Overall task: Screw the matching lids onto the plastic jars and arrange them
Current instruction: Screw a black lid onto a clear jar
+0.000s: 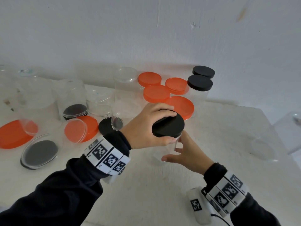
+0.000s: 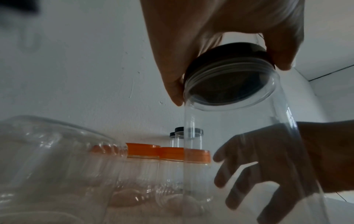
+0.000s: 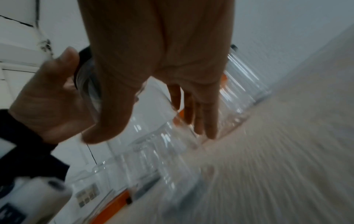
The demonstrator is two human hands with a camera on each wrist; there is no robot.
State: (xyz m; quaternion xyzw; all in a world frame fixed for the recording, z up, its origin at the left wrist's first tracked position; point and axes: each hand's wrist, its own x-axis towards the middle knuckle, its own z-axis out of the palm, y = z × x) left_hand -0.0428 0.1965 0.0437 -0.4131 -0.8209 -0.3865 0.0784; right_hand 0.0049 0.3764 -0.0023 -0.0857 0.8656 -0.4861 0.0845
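A clear plastic jar (image 1: pixel 169 149) stands tilted at the middle of the white table (image 1: pixel 162 193). A black lid (image 1: pixel 169 126) sits on its mouth. My left hand (image 1: pixel 146 128) grips this lid from above, fingers and thumb curled round its rim. In the left wrist view the lid (image 2: pixel 220 51) covers the threaded neck of the jar (image 2: pixel 239 136). My right hand (image 1: pixel 184 154) is at the jar's lower body with fingers spread and nearly straight. The right wrist view is blurred and shows the right hand (image 3: pixel 182 75) stretched out. I cannot tell whether it touches the jar.
Jars with orange lids (image 1: pixel 156 93) and black lids (image 1: pixel 200 82) stand at the back right. Open clear jars (image 1: pixel 125 82) fill the back left. Loose orange lids (image 1: pixel 14 134) and black lids (image 1: pixel 75 110) lie at the left. Another clear jar (image 1: pixel 263 144) lies at the right.
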